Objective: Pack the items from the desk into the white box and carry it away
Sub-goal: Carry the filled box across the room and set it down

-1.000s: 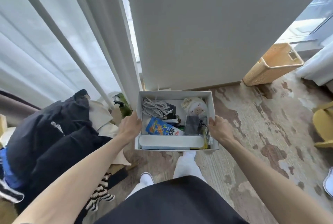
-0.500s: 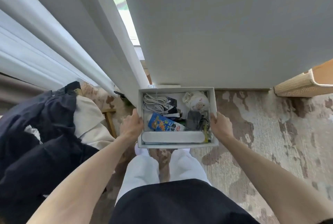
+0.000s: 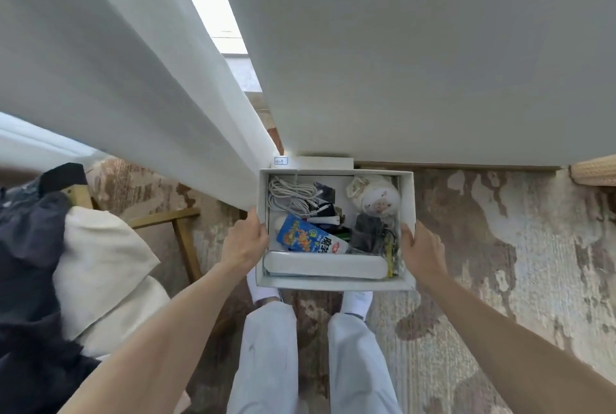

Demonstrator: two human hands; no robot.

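Observation:
I hold the open white box [image 3: 407, 193] level in front of me, above the floor and my feet. My left hand [image 3: 246, 242] grips its left wall and my right hand [image 3: 420, 247] grips its right wall. Inside lie a coiled white cable [image 3: 289, 195], a blue snack packet [image 3: 308, 238], a white plush toy [image 3: 376, 198], a dark grey pouch [image 3: 366, 233], small black items and a long white case [image 3: 325, 266] along the near wall.
A white wall [image 3: 416, 53] rises right behind the box, with a white curtain [image 3: 126, 63] to its left. A wooden chair [image 3: 180, 230] piled with dark and cream clothes [image 3: 66, 263] stands at left. A wicker basket [image 3: 595, 172] sits at far right on the patterned carpet.
The view has tipped downward and closer to the wall; the basket has slid towards the right edge. The box stays held in both hands, lower over my feet.

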